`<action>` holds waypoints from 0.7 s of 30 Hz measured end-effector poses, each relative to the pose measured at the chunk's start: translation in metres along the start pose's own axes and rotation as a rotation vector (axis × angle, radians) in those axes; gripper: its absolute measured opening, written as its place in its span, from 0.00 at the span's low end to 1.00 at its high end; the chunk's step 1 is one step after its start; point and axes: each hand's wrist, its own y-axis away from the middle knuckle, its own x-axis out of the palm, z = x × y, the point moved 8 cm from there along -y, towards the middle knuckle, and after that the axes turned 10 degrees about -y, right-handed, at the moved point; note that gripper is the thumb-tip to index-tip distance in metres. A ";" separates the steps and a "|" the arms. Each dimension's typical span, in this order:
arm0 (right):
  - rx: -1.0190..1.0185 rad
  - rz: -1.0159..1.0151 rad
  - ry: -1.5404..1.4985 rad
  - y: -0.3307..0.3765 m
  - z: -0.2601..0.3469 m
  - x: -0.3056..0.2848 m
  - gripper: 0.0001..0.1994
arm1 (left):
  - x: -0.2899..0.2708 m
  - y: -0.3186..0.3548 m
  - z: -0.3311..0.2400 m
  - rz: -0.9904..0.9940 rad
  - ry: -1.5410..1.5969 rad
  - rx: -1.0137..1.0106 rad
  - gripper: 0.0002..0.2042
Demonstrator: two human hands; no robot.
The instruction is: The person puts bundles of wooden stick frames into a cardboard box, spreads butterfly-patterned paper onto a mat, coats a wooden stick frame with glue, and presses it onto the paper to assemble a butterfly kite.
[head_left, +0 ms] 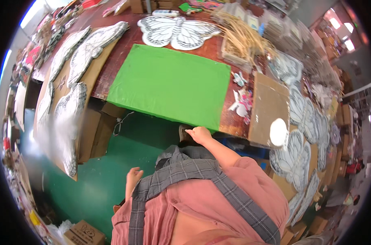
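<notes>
My right hand (200, 134) is at the front edge of a green-covered board (173, 83) lying on the table. Its fingers curl closed, one fingertip pointing left, and what they hold, if anything, is hidden. Lower down and to the left, my left hand (133, 175) hangs beside my grey checked apron (177, 171). Its fingers are slightly bent and apart, with nothing visible in them. Just beyond the board lies a white butterfly cutout (177, 32) with black-lined wings. Right of the board are a small pink and white cutout (242, 104) and a brown cardboard sheet (269, 108) bearing a white round patch (278, 132).
A cardboard sheet (99, 53) with several black-lined wing cutouts (71, 104) extends at the left. More butterfly cutouts (292, 157) lie at the right. Dry straw (244, 36) fills a box at the back. A carton (84, 233) stands on the green floor (95, 188).
</notes>
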 end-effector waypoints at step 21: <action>-0.283 -0.610 0.335 -0.314 0.031 -0.215 0.11 | 0.015 0.008 -0.069 0.214 0.137 -0.369 0.18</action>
